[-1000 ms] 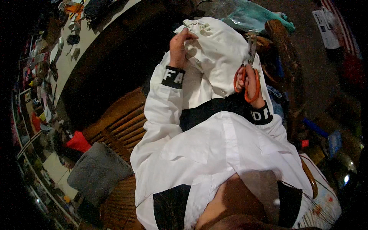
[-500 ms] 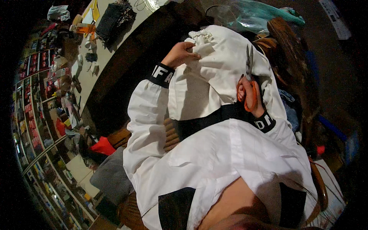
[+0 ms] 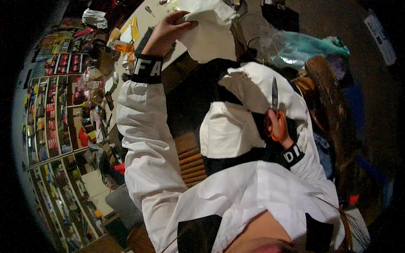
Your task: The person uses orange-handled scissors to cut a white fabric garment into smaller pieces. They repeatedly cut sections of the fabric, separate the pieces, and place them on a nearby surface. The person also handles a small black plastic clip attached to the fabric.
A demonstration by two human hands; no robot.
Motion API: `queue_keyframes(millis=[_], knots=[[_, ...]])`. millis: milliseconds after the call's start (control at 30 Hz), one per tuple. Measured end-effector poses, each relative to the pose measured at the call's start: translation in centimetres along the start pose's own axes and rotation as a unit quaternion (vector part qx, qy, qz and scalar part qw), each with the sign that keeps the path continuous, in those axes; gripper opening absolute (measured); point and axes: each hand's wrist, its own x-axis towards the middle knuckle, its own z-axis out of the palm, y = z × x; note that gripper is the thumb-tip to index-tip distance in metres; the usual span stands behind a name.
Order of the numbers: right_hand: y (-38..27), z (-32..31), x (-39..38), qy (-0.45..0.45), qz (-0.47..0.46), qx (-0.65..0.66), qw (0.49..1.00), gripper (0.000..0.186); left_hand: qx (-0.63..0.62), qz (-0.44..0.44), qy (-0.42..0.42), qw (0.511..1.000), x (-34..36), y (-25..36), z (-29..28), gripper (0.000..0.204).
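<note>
My left hand (image 3: 173,29) is stretched out far ahead, its fingers closed on the edge of a white cloth (image 3: 211,36) that hangs toward the table's edge. Orange-handled scissors (image 3: 274,95) are in my right hand (image 3: 276,126), which rests low over my lap with the blades pointing away from me; the blades look together. More white fabric (image 3: 230,130) covers my lap. A rumpled, shaded piece (image 3: 249,92) lies by the scissors on the far side.
A pale table (image 3: 179,48) runs along the far left, with an orange bottle (image 3: 123,45) on it. Crowded shelves (image 3: 50,109) stand at the left. A teal and clear plastic bag (image 3: 303,48) lies at the far right, beside a brown wooden chair arm (image 3: 327,80).
My left hand has moved away from my lap, up and left, lifting the white cloth toward the table. My right hand keeps the scissors, whose blades have come together. The view has shifted.
</note>
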Motion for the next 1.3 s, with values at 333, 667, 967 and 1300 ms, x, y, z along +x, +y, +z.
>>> queue_keyframes(millis=[333, 667, 967, 1300], knots=[[3.3, -0.4, 0.6, 0.012, -0.060, -0.120, 0.991, 0.023, 0.028, 0.079, 0.011, 0.996, 5.6, 5.8, -5.2, 0.041], [-0.1, 0.6, -0.7, -0.023, -0.034, -0.096, 0.995, 0.024, 0.106, 0.074, 0.059, 0.990, 16.5, -2.1, -12.6, 0.039], [1.0, -0.7, -1.6, -0.031, 0.015, -0.140, 0.990, 0.019, 0.439, 0.144, 0.117, 0.879, 20.7, -21.0, -2.1, 0.064], [-0.3, 0.4, 0.2, -0.009, -0.073, -0.252, 0.965, 0.021, 0.196, 0.148, 0.217, 0.945, 11.2, -13.3, 0.6, 0.029]])
